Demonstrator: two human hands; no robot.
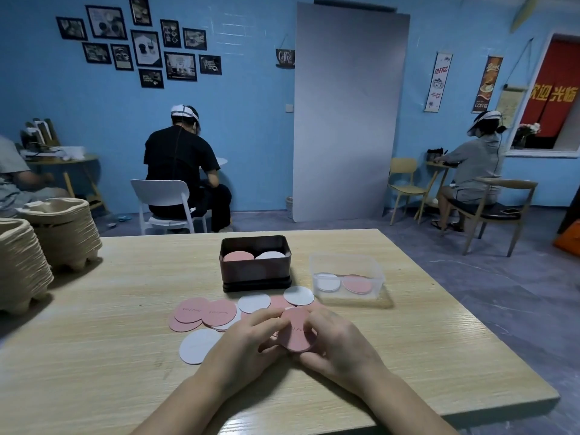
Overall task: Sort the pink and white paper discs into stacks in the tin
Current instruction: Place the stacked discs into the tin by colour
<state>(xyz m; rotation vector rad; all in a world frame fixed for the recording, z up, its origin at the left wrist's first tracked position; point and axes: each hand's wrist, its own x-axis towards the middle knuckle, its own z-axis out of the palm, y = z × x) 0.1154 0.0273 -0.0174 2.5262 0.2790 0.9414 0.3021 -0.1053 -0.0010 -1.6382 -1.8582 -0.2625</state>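
Pale wood-grain table fills the foreground of a blue-walled room, where three other people sit with their backs or sides turned.

The tin stands mid-table, dark and rectangular with rounded corners. Its open top faces up and its long axis runs left to right across the view, so a long wall faces the wearer. Inside, two piles lie flat side by side along that axis: a pink pile in the left half and a white pile in the right, both below the rim.

Just in front of the tin, loose discs overlap in a band. Four loose pink discs can be counted, three fanned to the front-left and one between two whites. Three loose white discs show whole, and the edge of a fourth peeks from under the pink ones.

Nearer still, both hands share the held discs, a small pink stack tilted up toward the camera with faint printing on its face. The left hand pinches its left edge with bent fingertips. The right hand curls round the right side, thumb on top.

Right of the tin sits a clear plastic box showing one white and one pink disc. Far left of it rise two stacks of pulp trays.
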